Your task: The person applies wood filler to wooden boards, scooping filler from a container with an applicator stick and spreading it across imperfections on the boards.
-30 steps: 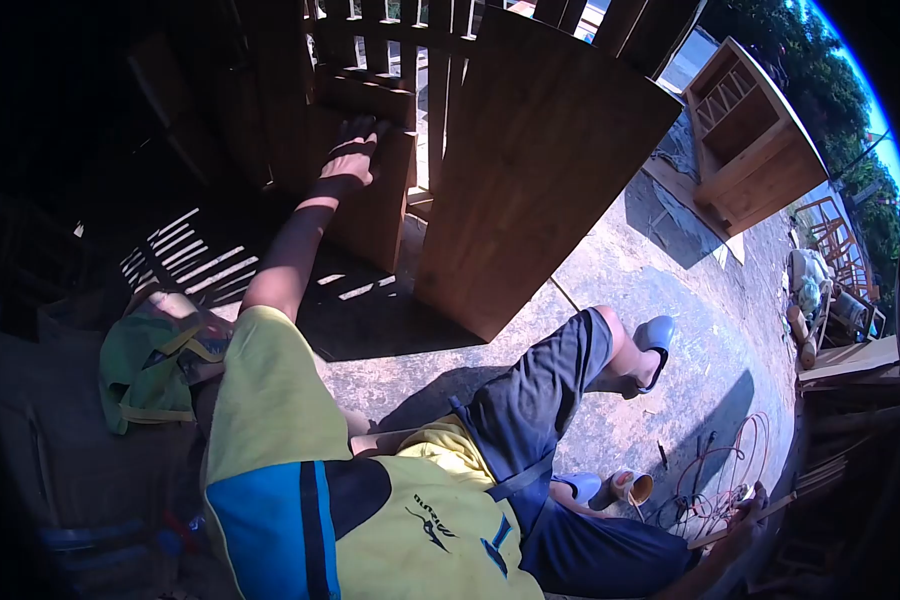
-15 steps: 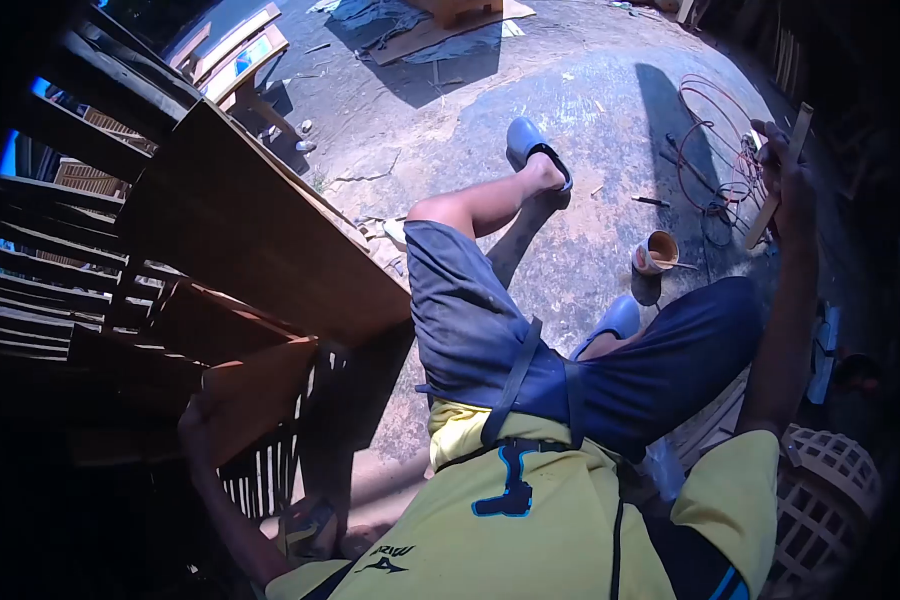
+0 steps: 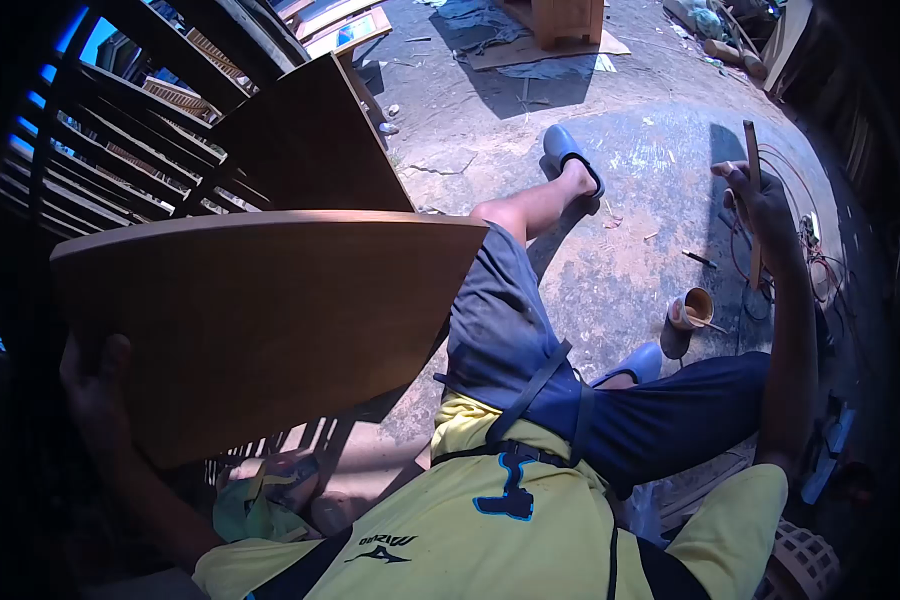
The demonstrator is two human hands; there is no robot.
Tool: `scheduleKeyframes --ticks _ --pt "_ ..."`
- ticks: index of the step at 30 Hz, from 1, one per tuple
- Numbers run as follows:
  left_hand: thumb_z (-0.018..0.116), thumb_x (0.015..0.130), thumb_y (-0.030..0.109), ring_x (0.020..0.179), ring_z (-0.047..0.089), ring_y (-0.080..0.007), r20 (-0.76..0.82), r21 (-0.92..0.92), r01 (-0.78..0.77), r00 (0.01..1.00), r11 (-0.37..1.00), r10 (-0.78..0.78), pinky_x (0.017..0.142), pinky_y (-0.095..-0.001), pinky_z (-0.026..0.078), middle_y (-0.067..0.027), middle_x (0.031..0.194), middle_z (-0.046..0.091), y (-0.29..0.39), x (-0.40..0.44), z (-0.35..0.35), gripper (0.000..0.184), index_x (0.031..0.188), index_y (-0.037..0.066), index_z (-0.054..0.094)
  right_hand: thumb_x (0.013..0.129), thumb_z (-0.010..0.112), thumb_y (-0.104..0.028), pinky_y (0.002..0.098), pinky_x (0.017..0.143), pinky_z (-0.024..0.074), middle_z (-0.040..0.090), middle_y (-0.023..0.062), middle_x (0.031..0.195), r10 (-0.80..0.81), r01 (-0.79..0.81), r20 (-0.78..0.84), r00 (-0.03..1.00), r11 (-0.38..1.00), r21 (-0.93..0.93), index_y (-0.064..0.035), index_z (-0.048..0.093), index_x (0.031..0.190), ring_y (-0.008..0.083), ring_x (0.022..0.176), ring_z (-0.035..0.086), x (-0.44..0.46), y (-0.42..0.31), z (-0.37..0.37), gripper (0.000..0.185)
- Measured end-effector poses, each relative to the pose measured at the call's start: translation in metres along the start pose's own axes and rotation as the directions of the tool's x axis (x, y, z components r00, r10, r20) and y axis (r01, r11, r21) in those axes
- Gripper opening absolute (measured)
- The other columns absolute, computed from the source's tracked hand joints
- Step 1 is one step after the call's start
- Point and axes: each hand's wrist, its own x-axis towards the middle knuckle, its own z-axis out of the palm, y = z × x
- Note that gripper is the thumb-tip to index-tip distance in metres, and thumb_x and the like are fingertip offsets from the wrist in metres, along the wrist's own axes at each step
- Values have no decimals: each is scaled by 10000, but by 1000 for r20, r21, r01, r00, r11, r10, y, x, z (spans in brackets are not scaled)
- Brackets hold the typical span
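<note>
My left hand [image 3: 105, 385] is closed on the edge of a wooden panel [image 3: 280, 310], with the thumb on the near face. This brown panel has a curved top edge and is raised on my left, its right end at my thigh. My right hand [image 3: 770, 215], out to the right above the floor, has a thin wooden strip [image 3: 753, 150] lodged in it. The strip stands roughly upright; the index finger and thumb show beside it, while the other fingers are partly hidden.
An open tub [image 3: 692, 308] with brown contents and a stick in it stands on the floor. Nearby lie a dark pen-like object [image 3: 699, 258] and coiled cable [image 3: 820, 270]. Another dark panel [image 3: 310, 140] leans by slatted wood on the left. Wooden furniture [image 3: 567, 22] stands farther off.
My left hand has raised the panel and turned its broad face toward me. My right hand has moved slightly left and lower in view, with the strip now more upright. The view has shifted left.
</note>
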Motion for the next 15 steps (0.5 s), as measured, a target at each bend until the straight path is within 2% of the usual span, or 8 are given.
scheduleKeyframes --ticks 2,3,4,5,7,9,12,15 --pt "814 929 278 1144 613 -181 -17 -78 1 1000 997 -3 997 -338 482 -97 1238 669 14 12 32 574 1373 -16 601 1045 629 -392 232 499 324 632 -6 712 5 -6 103 995 1000 6 -52 758 1140 21 521 428 -7 -18 25 377" --pt "827 916 295 1149 616 -190 -97 -124 71 992 990 -83 997 -344 488 -92 1226 671 27 17 58 605 1376 -20 592 1044 632 -401 235 522 345 638 -5 718 15 -17 164 986 1000 8 -55 760 1144 26 538 442 -9 -21 31 382" --pt "840 903 313 1153 619 -199 -163 -175 137 973 975 -166 997 -350 494 -87 1213 674 38 23 85 637 1379 -24 583 1044 632 -401 235 522 345 638 -5 718 32 -32 147 989 999 -1 -55 760 1144 26 538 442 -10 -23 35 382" --pt "840 903 313 1153 619 -199 -134 -186 133 978 974 -159 997 -350 494 -87 1213 674 46 28 112 637 1379 -24 583 1044 629 -418 240 539 358 644 -4 726 6 -5 133 991 1000 -7 -52 759 1151 31 545 449 -9 -22 37 403" --pt "803 940 306 1136 632 -176 96 -379 184 982 907 -160 987 -336 506 -81 1190 680 49 40 170 577 1360 -24 582 1043 625 -435 245 556 370 650 -3 733 13 -11 93 996 1000 -27 -49 758 1157 36 553 456 -6 -4 22 424" --pt "760 979 294 1103 649 -146 381 -594 320 920 738 -92 973 -308 514 -71 1159 687 36 55 234 486 1322 -11 599 1059 581 -475 241 573 373 653 -4 729 92 -93 -63 994 996 -3 -34 753 1166 51 566 464 -8 18 -1 486" --pt "713 1015 253 1024 654 -92 530 -648 492 840 582 -120 931 -257 516 -42 1104 692 53 43 336 353 1248 2 632 1069 535 -524 236 607 387 643 -7 701 232 -232 -207 950 972 27 -46 743 1181 57 616 490 -30 34 -43 533" --pt "698 1022 197 987 648 -79 640 -674 598 766 433 -62 909 -238 523 -44 1073 684 12 39 439 293 1219 -10 633 1055 553 -530 251 647 424 652 7 689 306 -338 -341 889 940 -38 -53 733 1183 65 640 528 -49 54 -64 526"
